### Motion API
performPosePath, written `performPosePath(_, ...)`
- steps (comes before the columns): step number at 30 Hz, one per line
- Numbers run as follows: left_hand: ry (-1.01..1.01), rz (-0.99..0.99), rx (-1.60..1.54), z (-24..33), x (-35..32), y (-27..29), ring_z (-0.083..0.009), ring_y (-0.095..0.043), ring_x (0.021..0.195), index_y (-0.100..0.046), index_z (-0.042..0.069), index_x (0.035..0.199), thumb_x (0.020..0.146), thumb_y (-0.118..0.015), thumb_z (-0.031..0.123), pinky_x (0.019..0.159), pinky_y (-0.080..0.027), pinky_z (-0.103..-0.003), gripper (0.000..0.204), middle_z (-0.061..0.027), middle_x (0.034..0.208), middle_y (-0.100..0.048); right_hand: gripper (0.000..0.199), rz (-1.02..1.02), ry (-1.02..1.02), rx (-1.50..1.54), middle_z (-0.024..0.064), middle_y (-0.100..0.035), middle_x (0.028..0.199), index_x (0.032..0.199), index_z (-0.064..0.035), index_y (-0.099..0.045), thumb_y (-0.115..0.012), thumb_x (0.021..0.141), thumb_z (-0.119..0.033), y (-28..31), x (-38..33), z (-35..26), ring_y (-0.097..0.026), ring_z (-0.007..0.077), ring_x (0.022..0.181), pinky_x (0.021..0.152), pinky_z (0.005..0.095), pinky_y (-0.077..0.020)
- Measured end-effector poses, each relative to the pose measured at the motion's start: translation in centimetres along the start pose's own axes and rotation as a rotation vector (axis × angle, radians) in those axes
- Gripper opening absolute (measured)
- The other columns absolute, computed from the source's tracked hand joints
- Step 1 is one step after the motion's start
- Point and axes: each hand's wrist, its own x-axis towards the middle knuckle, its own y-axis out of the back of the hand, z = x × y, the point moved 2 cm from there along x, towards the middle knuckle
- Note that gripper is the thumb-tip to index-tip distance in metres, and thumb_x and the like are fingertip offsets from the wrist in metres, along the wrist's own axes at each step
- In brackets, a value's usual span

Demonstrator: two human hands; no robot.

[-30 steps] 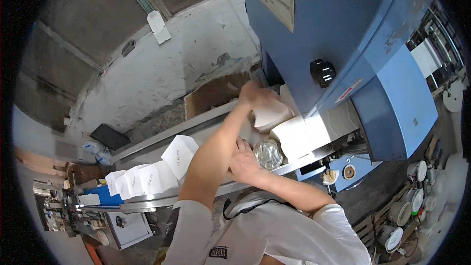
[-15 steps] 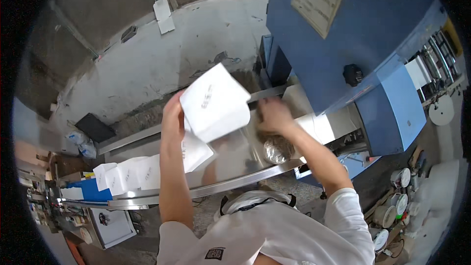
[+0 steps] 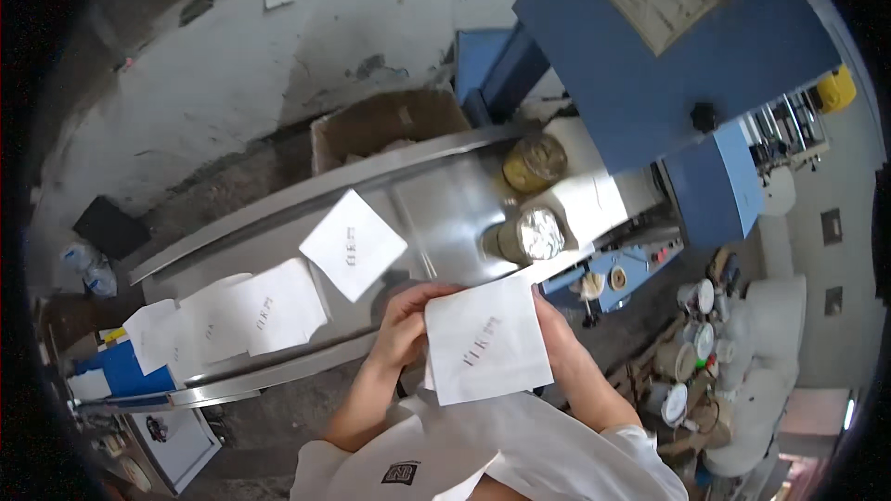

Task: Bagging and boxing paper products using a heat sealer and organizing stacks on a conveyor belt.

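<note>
White bag between both hands.

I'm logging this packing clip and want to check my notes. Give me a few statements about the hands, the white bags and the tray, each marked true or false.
1. Both hands hold one white bag. True: left hand and right hand grip its sides.
2. A white bag lies alone on the metal tray. True.
3. The foil-wrapped bundle is in the right hand. False: it rests on the tray.
4. The cardboard box sits on the tray. False: it stands behind it.
</note>
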Motion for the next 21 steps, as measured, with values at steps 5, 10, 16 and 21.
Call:
performPosePath(5, 0.288, -0.022, 0.01, -4.2, -3.2, 0.6, -0.0152, -0.058, 0.106, -0.053, 0.001, 0.133, 0.085, -0.05, 0.01, 0.088, -0.047, -0.026, 0.049, -0.0073, 0.121, -0.062, 0.068, 0.133, -0.026, 0.164, 0.0136, -0.056, 0.134, 0.139, -0.003, -0.045, -0.035, 0.1, -0.057, 0.9, -5.0, 4.9, -0.058, 0.0269, 0.118, 0.101, 0.0417, -0.0468)
performPosePath(10, 0.397, 0.136, 0.186, -7.1, -9.7, -0.7, -0.0194, -0.05, 0.123, -0.035, 0.005, 0.147, 0.096, -0.055, 0.034, 0.101, -0.042, -0.034, 0.062, -0.0129, 0.137, -0.051, 0.072, 0.119, 0.008, 0.254, 0.0143, -0.054, 0.135, 0.14, -0.0028, -0.044, -0.036, 0.098, -0.06, 4.1, -6.9, 11.9, -0.056, 0.026, 0.12, 0.101, 0.0407, -0.0467)
performPosePath(16, 0.391, 0.373, 0.53, -10.9, -16.3, -1.4, -0.0253, -0.036, 0.136, -0.024, 0.002, 0.151, 0.101, -0.038, 0.055, 0.112, -0.028, -0.035, 0.075, -0.0185, 0.15, -0.034, 0.079, -0.054, 0.12, 0.168, 0.0131, -0.047, 0.141, 0.144, -0.0032, -0.037, -0.04, 0.095, -0.065, 5.7, -9.3, 20.0, -0.042, 0.0243, 0.132, 0.106, 0.037, -0.0377)
performPosePath(21, 0.387, 0.443, 0.543, -11.4, -22.9, -2.7, -0.0258, -0.034, 0.137, -0.021, 0.001, 0.152, 0.099, -0.037, 0.061, 0.113, -0.026, -0.035, 0.081, -0.0203, 0.151, -0.031, 0.082, -0.025, 0.089, 0.031, 0.0127, -0.044, 0.142, 0.148, -0.0013, -0.029, -0.051, 0.094, -0.059, 5.9, -12.3, 26.3, -0.043, 0.0218, 0.129, 0.106, 0.0333, -0.0363)
